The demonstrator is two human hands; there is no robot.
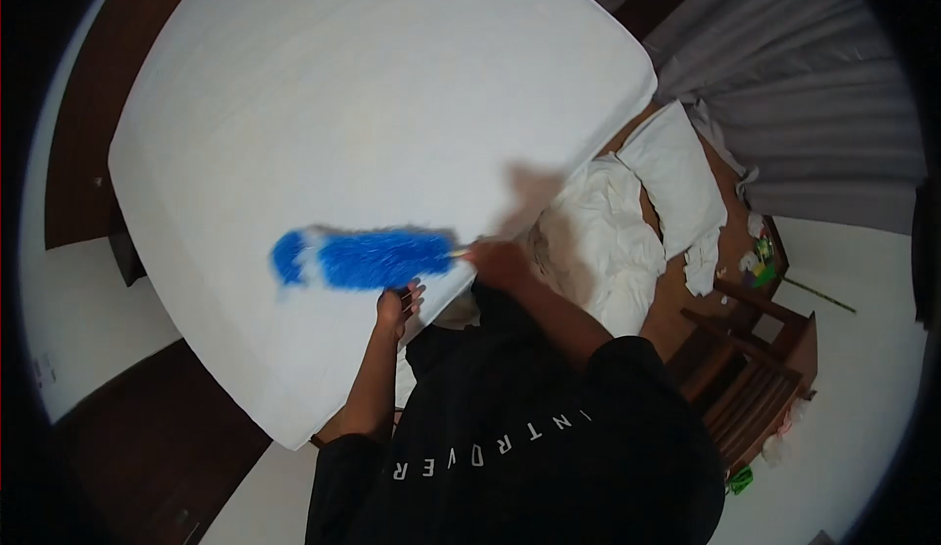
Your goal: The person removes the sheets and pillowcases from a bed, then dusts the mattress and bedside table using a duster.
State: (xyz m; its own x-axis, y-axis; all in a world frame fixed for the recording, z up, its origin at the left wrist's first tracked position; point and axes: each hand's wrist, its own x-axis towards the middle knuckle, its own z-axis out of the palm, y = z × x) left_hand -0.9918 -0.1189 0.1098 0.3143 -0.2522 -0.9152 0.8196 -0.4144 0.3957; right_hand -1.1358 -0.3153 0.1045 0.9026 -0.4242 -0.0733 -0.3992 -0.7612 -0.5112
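A fluffy duster (382,257) with a blue and partly white head lies across the white mattress (372,104), near its close edge. My right hand (498,265) is closed around the short pale handle at the duster's right end. Just below the blue fibres is my left hand (399,306), its fingers spread and holding nothing. Whether those fingertips brush the fibres I cannot tell.
Right of the mattress, a crumpled white sheet (613,241) and a white pillow (676,177) lie on the brown floor. A wooden chair (750,388) stands at lower right. Grey curtains (804,84) hang at upper right. Dark wooden bed framing (93,143) borders the left side.
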